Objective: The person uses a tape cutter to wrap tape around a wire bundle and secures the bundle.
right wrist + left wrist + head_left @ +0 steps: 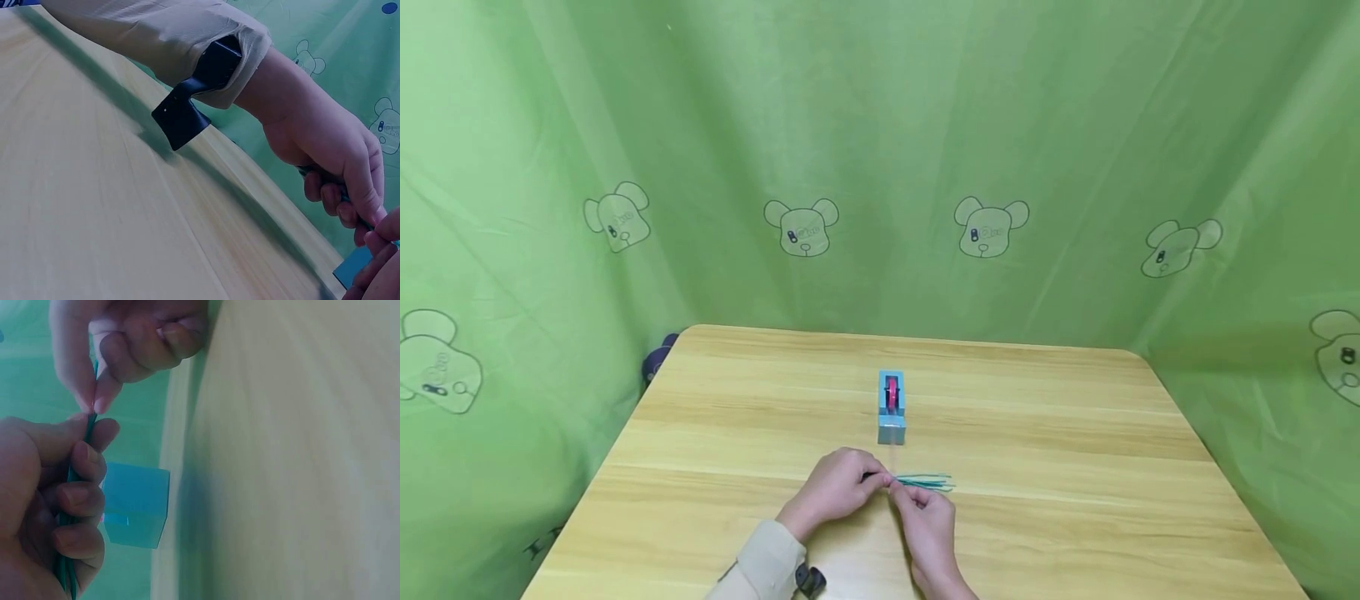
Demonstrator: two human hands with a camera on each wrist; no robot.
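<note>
A bundle of thin green wire-like strands point(928, 482) lies sideways between both hands, its loose ends fanning out to the right. My left hand point(838, 485) curls its fingers round the bundle; the strands point(70, 562) pass through that fist in the left wrist view. Thumb and forefinger of my right hand point(927, 533) pinch the bundle right beside the left fingertips. A strip of clear tape point(892, 458) runs from the blue tape dispenser point(891, 429) down to the pinched spot. Fingers hide where tape and strands meet.
The dispenser, with a red tape core point(892, 393), stands on the wooden table point(760, 400) just beyond the hands. Green curtains point(895, 108) with bear drawings surround the table. A black wrist mount point(809, 581) sits at the left sleeve.
</note>
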